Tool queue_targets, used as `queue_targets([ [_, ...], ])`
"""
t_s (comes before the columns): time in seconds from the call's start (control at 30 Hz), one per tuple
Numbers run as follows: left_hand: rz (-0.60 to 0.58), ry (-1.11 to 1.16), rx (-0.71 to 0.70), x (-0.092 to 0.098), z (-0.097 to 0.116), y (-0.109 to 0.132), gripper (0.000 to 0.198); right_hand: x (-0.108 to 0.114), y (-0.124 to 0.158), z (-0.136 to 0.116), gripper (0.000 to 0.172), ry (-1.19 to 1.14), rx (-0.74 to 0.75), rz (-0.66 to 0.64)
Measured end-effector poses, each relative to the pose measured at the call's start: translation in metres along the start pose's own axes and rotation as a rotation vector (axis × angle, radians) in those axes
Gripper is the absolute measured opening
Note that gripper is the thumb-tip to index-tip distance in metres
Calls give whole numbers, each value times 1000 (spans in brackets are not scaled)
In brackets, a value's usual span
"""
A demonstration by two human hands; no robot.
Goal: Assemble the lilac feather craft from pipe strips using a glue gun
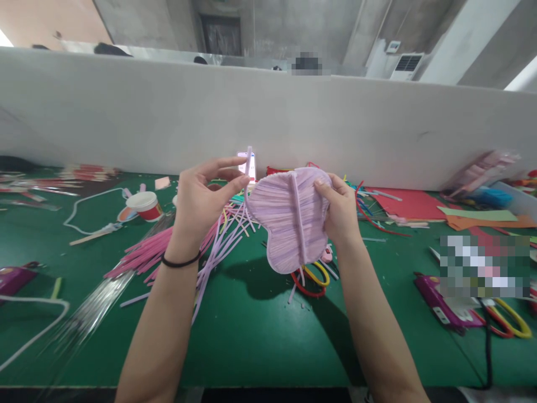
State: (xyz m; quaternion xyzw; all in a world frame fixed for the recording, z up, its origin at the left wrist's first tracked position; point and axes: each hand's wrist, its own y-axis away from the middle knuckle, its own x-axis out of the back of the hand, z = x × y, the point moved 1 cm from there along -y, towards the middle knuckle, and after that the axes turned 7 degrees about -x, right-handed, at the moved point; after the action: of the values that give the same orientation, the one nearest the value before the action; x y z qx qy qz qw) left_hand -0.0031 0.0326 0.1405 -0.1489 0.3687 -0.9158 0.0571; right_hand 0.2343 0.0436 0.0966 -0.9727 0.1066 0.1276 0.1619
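My right hand point(340, 210) grips the right edge of a lilac, butterfly-shaped craft piece point(281, 224), thumb on its front face. Rows of fuzzy lilac strands fill the piece, and a thicker raised strip point(299, 218) runs down its middle. At the upper left, a lilac pipe cleaner point(249, 155) stands up from the piece's edge, pinched between the thumb and fingers of my left hand point(210, 190). Both hands hold the work above the green table point(251, 347). Below the piece, scissors point(316, 280) with red and yellow handles lie partly hidden.
Pink pipe cleaners point(142, 252) and lilac ones point(213, 257) lie spread at left, near a paper cup point(145, 205). A lit phone point(251, 163) leans on the grey partition point(251, 112). Red sheets point(406, 203), a purple glue gun point(444, 305) and more scissors point(512, 319) are at right.
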Motion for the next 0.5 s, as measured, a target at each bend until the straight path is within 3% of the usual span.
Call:
queue_targets([
  [0.27,4,-4,-74,-2,-3,1,15,-1,1,0,16,0,17,-25],
  [0.5,-63,-115,-81,-1,2,1,26,-2,1,2,15,13,12,-24],
])
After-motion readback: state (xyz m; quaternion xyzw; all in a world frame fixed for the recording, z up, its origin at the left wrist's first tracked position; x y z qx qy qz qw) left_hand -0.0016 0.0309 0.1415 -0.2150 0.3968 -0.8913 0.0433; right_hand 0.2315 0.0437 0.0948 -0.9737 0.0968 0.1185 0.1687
